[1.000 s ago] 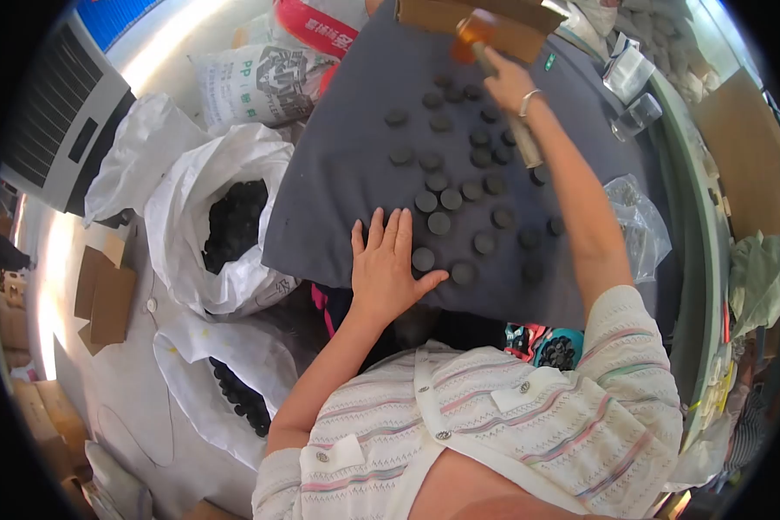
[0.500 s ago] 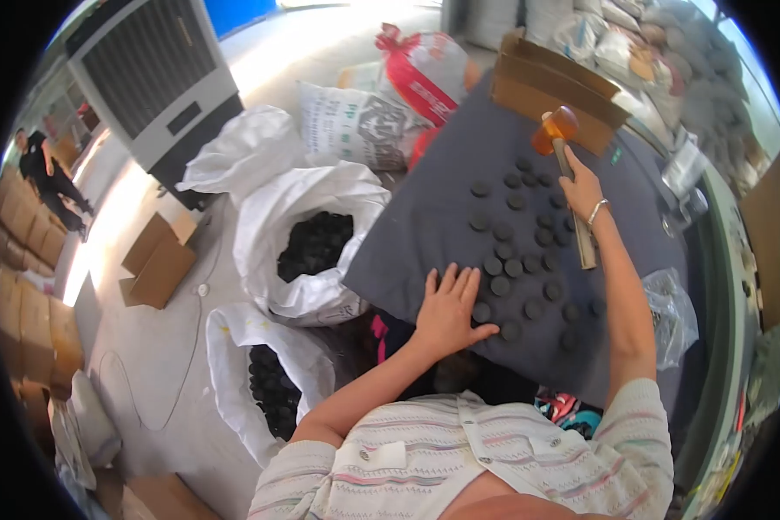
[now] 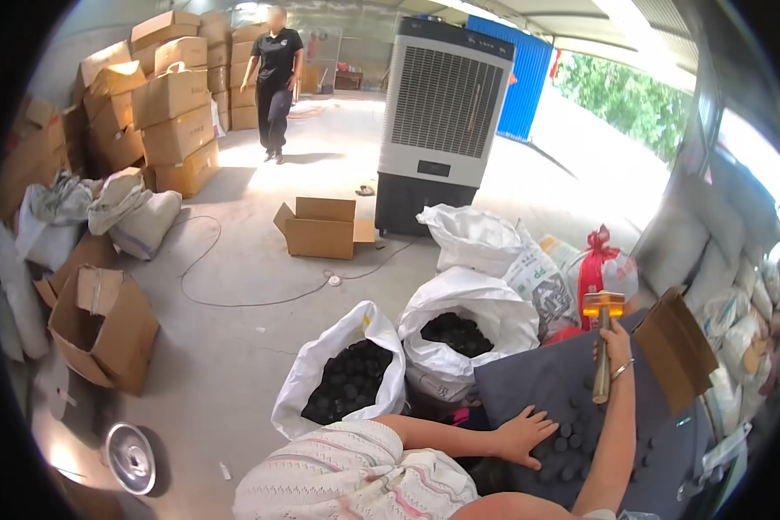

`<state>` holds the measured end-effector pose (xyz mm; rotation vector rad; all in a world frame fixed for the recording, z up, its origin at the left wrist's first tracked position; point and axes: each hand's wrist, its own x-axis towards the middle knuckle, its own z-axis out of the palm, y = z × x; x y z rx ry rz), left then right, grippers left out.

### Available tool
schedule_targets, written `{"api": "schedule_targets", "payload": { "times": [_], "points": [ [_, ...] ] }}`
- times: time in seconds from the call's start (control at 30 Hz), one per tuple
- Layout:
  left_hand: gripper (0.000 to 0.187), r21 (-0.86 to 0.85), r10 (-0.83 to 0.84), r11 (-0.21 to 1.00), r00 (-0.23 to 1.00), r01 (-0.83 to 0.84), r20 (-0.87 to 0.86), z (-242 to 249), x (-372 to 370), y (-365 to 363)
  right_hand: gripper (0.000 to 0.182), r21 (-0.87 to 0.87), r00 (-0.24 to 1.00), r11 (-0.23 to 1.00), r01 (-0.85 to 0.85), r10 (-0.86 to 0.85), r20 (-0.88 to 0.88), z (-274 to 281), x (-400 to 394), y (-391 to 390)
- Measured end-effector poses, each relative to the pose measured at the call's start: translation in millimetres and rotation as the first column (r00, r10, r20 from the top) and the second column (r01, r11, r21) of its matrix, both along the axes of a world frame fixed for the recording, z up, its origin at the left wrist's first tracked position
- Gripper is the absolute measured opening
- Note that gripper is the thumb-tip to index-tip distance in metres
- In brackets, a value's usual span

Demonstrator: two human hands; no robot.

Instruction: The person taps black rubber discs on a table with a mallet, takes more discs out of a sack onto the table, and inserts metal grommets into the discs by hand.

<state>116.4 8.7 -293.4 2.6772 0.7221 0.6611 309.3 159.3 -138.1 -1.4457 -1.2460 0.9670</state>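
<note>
My right hand (image 3: 614,345) is wrapped round the wooden handle of a mallet (image 3: 603,305) with an amber-orange head. It holds the mallet head-up above a grey cloth-covered table (image 3: 516,374). My left hand (image 3: 526,438) lies flat on the cloth, fingers spread, beside several small black discs (image 3: 568,431). More discs are scattered under and around my right forearm, which hides some of them. Left of the table stand two open white sacks, a nearer sack (image 3: 289,400) and a farther sack (image 3: 513,319), both filled with black pieces.
An open cardboard box (image 3: 678,348) sits on the table's far side. An air cooler (image 3: 442,113) stands behind the sacks, near a small open carton (image 3: 321,238) and a floor cable (image 3: 234,305). A person (image 3: 277,78) in dark clothes stands near stacked cartons (image 3: 178,104).
My view has swung up and to the left, showing more floor and the person. My right hand still grips the mallet; my left hand remains spread on the cloth.
</note>
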Motion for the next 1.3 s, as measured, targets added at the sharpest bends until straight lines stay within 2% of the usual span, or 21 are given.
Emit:
{"api": "schedule_targets", "payload": {
  "times": [0.07, 0.1, 0.3, 0.4, 0.5, 0.8, 0.93, 1.0, 1.03, 1.07, 1.13, 1.17, 1.23, 1.3],
  "points": [
    [0.102, -0.003, -0.003, 1.000, 1.000, 0.002, -0.022, 6, 1, 1, 0.061, -0.017, 0.995, 0.996, -0.088, 0.088, -0.036, 2, -2, 12],
    [0.101, -0.005, 0.000, 1.000, 1.000, 0.000, -0.024, 7, 1, 1, 0.056, -0.010, 0.999, 0.999, -0.036, 0.036, -0.026, -1, -4, 17],
    [0.100, -0.011, -0.005, 1.000, 0.999, 0.005, -0.035, 8, 0, -1, 0.051, -0.026, 0.994, 0.994, -0.105, 0.104, -0.033, 1, -13, 8],
    [0.099, -0.014, -0.005, 1.000, 1.000, 0.005, -0.018, 7, 2, -1, 0.060, -0.043, 0.993, 0.992, -0.117, 0.116, -0.032, 2, -11, 6],
    [0.099, -0.005, -0.001, 1.000, 1.000, 0.001, -0.011, 9, 1, 2, 0.053, -0.052, 0.996, 0.994, -0.091, 0.090, -0.025, -10, -7, 13],
    [0.101, -0.026, 0.000, 1.000, 1.000, 0.000, 0.010, 9, 3, 4, 0.071, -0.079, 0.997, 0.995, -0.057, 0.052, -0.055, -8, -17, -3],
    [0.099, -0.026, 0.002, 1.000, 0.999, -0.001, 0.036, 6, 3, 6, 0.072, 0.008, 0.999, 0.999, -0.042, 0.042, 0.028, 9, -18, -37],
    [0.093, 0.015, -0.009, 1.000, 0.996, 0.008, 0.089, 18, 0, 6, 0.069, 0.071, 0.996, 0.997, 0.014, -0.020, 0.082, 18, -6, -68],
    [0.088, 0.037, 0.019, 0.999, 0.994, -0.023, 0.112, 24, 0, 5, 0.067, 0.132, 0.986, 0.991, 0.003, -0.025, 0.163, 24, 7, -85],
    [0.086, -0.033, -0.011, 0.999, 1.000, 0.012, 0.025, 42, 0, 4, 0.066, 0.123, 0.979, 0.990, 0.068, -0.090, 0.184, 25, 26, -99],
    [0.090, 0.068, -0.007, 0.998, 0.994, 0.000, 0.106, 24, 9, 7, 0.068, 0.153, 0.940, 0.968, 0.200, -0.234, 0.250, 35, 56, -137],
    [0.092, 0.057, 0.000, 0.998, 0.998, -0.004, 0.059, 29, 8, 7, 0.069, 0.164, 0.913, 0.955, 0.248, -0.287, 0.291, 39, 68, -154],
    [0.096, 0.064, 0.001, 0.998, 0.998, -0.005, 0.068, 20, 10, 8, 0.069, 0.187, 0.848, 0.902, 0.388, -0.429, 0.312, 46, 90, -187],
    [0.096, 0.066, -0.010, 0.998, 0.997, 0.005, 0.076, 18, 9, 6, 0.068, 0.202, 0.795, 0.867, 0.456, -0.498, 0.347, 47, 101, -214]
  ]
}}
